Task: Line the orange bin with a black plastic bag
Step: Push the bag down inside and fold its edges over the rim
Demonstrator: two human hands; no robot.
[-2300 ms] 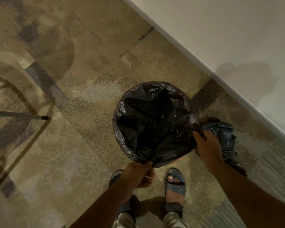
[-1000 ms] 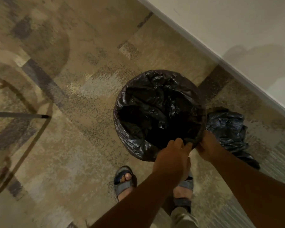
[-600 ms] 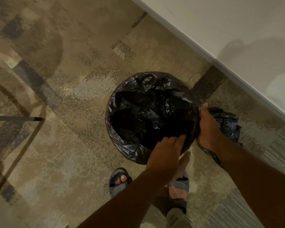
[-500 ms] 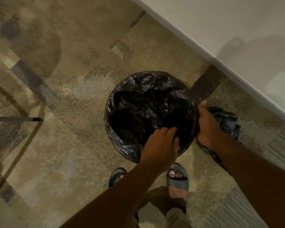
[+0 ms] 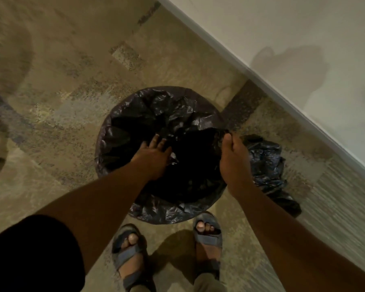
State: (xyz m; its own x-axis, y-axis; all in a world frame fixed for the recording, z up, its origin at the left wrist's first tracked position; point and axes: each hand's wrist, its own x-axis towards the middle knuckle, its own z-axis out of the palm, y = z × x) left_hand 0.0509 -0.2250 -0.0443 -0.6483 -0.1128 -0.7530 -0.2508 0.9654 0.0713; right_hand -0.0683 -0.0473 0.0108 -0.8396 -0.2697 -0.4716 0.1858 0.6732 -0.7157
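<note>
While two sandalled feet (image 5: 167, 251) stand on the patterned carpet (image 5: 51, 102) at the bottom of the frame, both bare arms reach up to the bin in the centre. The black plastic bag (image 5: 148, 114) covers the bin's rim completely, so none of the bin's own surface shows. The left hand (image 5: 154, 154) lies flat inside the bag, fingers spread, holding nothing. The right hand (image 5: 232, 157) pinches the bag's right edge. Beyond it, right of centre, a second crumpled black bag (image 5: 266, 163) lies on the carpet near the pale wall (image 5: 282, 39).
</note>
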